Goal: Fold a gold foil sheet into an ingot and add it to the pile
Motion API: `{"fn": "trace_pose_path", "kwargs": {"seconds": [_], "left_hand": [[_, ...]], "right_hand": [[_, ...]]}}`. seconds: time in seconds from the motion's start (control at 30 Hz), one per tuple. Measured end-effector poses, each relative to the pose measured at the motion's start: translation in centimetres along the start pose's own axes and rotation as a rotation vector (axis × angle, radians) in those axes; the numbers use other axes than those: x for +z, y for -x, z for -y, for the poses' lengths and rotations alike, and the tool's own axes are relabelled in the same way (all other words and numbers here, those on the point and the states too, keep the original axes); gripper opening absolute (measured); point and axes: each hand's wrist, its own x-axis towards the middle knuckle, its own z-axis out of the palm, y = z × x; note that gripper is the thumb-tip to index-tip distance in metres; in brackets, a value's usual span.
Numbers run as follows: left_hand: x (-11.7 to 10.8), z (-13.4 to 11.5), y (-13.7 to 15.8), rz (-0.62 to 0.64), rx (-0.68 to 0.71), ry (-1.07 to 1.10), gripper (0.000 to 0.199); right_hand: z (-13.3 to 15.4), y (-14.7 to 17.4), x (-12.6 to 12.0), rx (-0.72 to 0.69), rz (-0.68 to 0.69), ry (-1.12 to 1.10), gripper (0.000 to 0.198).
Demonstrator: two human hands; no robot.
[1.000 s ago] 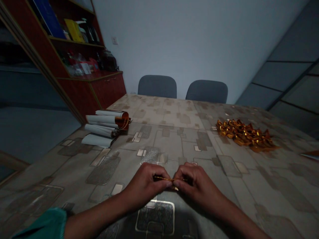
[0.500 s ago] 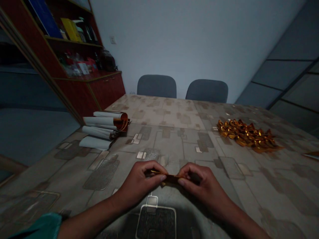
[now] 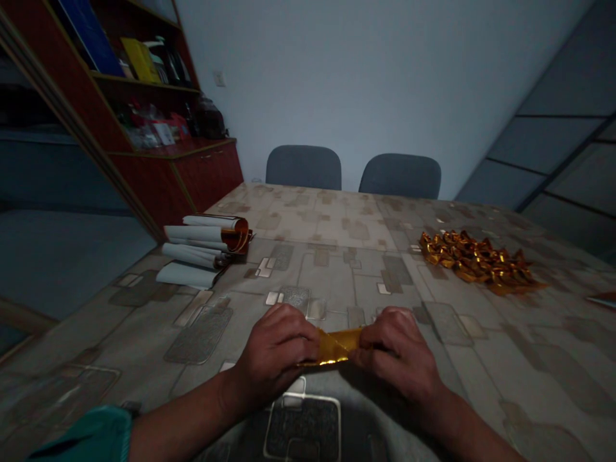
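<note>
A folded strip of gold foil paper (image 3: 337, 346) spans the gap between my hands, close to the near side of the table. Creases cross its shiny face, and its lower edge catches the light. My left hand (image 3: 282, 350) is closed on the strip's left end, fingers over the top. On the right end, my right hand (image 3: 399, 353) grips in the same way. Both ends of the foil paper are hidden under my fingers.
Folded sheets (image 3: 197, 253), white outside and gold inside, lie stacked at the table's left. Several folded gold foil pieces (image 3: 481, 260) are heaped on the right. Two grey chairs (image 3: 303, 167) stand behind the patterned table (image 3: 332, 221). A red-brown cabinet (image 3: 206, 173) is at the back left.
The gold foil paper has turned from nearly edge-on to show its broad creased face. Both hands have rolled over, so their backs and knuckles now face up.
</note>
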Motion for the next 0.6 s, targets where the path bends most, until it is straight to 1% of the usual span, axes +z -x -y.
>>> {"fn": "trace_pose_path", "kwargs": {"seconds": [0.1, 0.17, 0.2, 0.23, 0.27, 0.3, 0.37, 0.4, 0.43, 0.47, 0.5, 0.57, 0.6], "left_hand": [[-0.2, 0.0, -0.1, -0.007, 0.025, 0.008, 0.016], [-0.2, -0.1, -0.2, 0.000, -0.031, 0.062, 0.012], [-0.1, -0.3, -0.3, 0.008, -0.099, 0.105, 0.008], [0.0, -0.4, -0.4, 0.021, -0.196, 0.154, 0.005], [0.1, -0.6, -0.4, 0.031, -0.316, 0.211, 0.005], [0.3, -0.8, -0.5, 0.034, -0.451, 0.281, 0.006], [0.6, -1.2, -0.5, 0.021, -0.731, 0.480, 0.011], [0.8, -1.3, -0.4, 0.002, -0.849, 0.604, 0.015], [0.9, -1.4, -0.4, -0.022, -0.945, 0.733, 0.021], [1.1, -1.3, -0.3, -0.046, -1.012, 0.854, 0.029], [1.2, -1.3, -0.2, -0.069, -1.057, 0.952, 0.037], [1.3, -1.2, 0.0, -0.105, -1.108, 1.077, 0.048], [1.3, -1.1, 0.0, -0.101, -1.124, 1.106, 0.048]], "right_hand": [[-0.1, 0.0, -0.2, 0.021, 0.016, -0.023, 0.019], [-0.1, -0.1, -0.2, 0.053, 0.029, -0.045, 0.015], [-0.1, -0.2, -0.2, 0.089, 0.040, -0.077, 0.013], [0.0, -0.3, -0.1, 0.153, 0.055, -0.122, 0.012], [0.0, -0.4, 0.0, 0.251, 0.075, -0.181, 0.011], [0.1, -0.5, 0.2, 0.380, 0.097, -0.257, 0.011], [0.2, -0.7, 0.6, 0.681, 0.148, -0.456, 0.010], [0.3, -0.7, 0.7, 0.822, 0.172, -0.563, 0.011], [0.3, -0.7, 0.9, 0.933, 0.187, -0.668, 0.013], [0.3, -0.7, 1.0, 1.009, 0.194, -0.758, 0.015], [0.3, -0.7, 1.1, 1.054, 0.193, -0.824, 0.017], [0.2, -0.5, 1.2, 1.085, 0.177, -0.887, 0.021], [0.1, -0.4, 1.2, 1.091, 0.170, -0.901, 0.022]]}}
